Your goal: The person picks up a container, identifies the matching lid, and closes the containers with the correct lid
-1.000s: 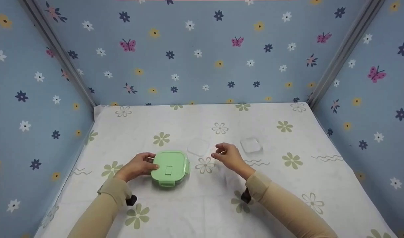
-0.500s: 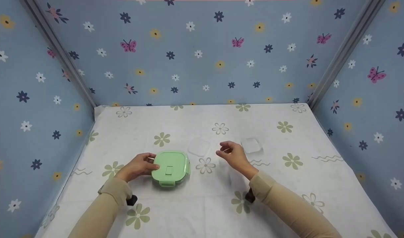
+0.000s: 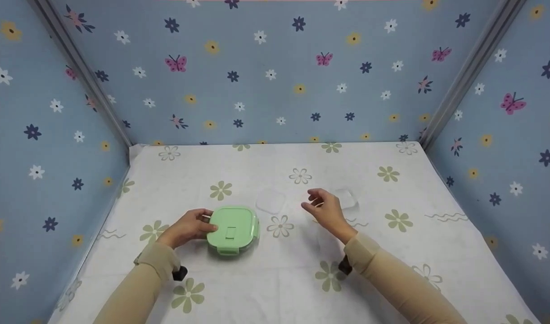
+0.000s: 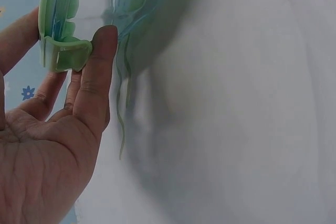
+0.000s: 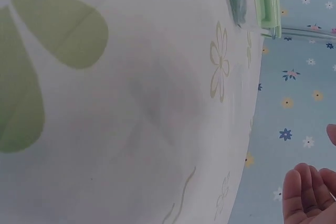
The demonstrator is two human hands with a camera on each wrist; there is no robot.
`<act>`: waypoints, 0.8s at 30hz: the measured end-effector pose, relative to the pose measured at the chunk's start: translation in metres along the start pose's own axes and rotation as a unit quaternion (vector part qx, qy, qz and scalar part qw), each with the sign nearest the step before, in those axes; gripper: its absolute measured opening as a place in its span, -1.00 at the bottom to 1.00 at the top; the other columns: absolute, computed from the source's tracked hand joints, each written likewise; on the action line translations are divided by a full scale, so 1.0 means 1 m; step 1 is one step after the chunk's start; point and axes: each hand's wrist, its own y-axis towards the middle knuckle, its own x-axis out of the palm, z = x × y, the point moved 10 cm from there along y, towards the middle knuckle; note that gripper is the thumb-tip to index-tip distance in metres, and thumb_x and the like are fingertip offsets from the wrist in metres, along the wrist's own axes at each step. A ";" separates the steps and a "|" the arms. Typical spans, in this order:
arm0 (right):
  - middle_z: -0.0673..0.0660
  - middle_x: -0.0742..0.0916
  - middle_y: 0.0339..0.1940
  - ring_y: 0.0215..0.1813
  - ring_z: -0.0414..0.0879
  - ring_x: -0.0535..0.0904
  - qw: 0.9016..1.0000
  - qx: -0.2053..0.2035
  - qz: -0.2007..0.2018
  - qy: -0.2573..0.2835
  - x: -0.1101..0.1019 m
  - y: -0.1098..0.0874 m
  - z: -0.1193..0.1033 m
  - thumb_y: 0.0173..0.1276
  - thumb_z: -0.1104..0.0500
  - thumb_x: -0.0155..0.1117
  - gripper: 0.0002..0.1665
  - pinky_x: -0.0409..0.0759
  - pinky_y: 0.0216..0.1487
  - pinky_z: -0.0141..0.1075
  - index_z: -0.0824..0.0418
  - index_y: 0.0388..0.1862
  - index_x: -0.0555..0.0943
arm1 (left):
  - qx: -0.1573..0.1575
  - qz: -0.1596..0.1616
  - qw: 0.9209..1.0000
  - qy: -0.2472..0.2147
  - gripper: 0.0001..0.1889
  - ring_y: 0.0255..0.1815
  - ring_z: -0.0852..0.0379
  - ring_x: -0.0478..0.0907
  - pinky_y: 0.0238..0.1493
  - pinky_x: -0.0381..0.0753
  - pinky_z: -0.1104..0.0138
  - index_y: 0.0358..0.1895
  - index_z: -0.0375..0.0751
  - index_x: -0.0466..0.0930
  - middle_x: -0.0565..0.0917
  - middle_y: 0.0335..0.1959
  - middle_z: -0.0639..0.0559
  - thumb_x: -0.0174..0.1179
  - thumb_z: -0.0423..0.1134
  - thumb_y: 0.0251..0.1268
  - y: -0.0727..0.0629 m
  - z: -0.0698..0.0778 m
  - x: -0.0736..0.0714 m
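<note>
A square food container with a light green clip lid and a clear body stands on the cloth, left of the middle. My left hand grips its left side, thumb on the lid in the head view. The left wrist view shows the fingers of that hand around a green clip and the clear wall. My right hand hovers to the right with loosely bent fingers, and I see nothing in it. Just behind it lies a small clear squarish piece, partly hidden by the hand. Fingertips show in the right wrist view.
Between the container and my right hand, slightly farther back, lies a flat clear squarish piece. A white cloth with green flowers covers the table. Blue patterned walls close off the back and both sides.
My right hand has moved a little to the right, away from the flat clear piece, and now partly covers the other clear piece. My left hand and the container stay put.
</note>
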 end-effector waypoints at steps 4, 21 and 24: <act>0.30 0.78 -0.06 -0.06 0.09 0.73 1.000 -0.024 0.020 -0.006 -0.007 0.001 -0.001 0.36 0.32 0.57 -0.53 0.78 0.08 -0.03 0.42 0.20 0.69 | 0.004 -0.002 1.000 0.007 -0.31 0.04 0.07 0.68 0.04 0.80 0.26 0.52 -0.49 0.32 0.63 0.19 -0.24 0.40 -0.39 0.42 0.000 0.000 0.000; 0.38 0.77 -0.03 -0.02 0.27 0.70 0.994 -0.054 0.091 -0.041 -0.042 0.006 0.000 0.27 0.35 0.62 -0.45 0.72 0.12 0.12 0.47 0.21 0.67 | -0.006 0.002 1.000 0.005 -0.32 0.05 0.06 0.67 0.05 0.79 0.26 0.52 -0.47 0.34 0.63 0.18 -0.22 0.40 -0.37 0.42 -0.001 0.000 -0.001; 0.36 0.77 0.00 0.01 0.26 0.69 0.993 -0.051 0.093 -0.048 -0.047 0.006 0.002 0.28 0.34 0.62 -0.44 0.70 0.14 0.09 0.46 0.24 0.66 | -0.006 0.000 1.000 0.000 -0.30 0.04 0.07 0.67 0.04 0.79 0.27 0.52 -0.48 0.33 0.62 0.17 -0.21 0.41 -0.38 0.41 -0.001 0.000 0.000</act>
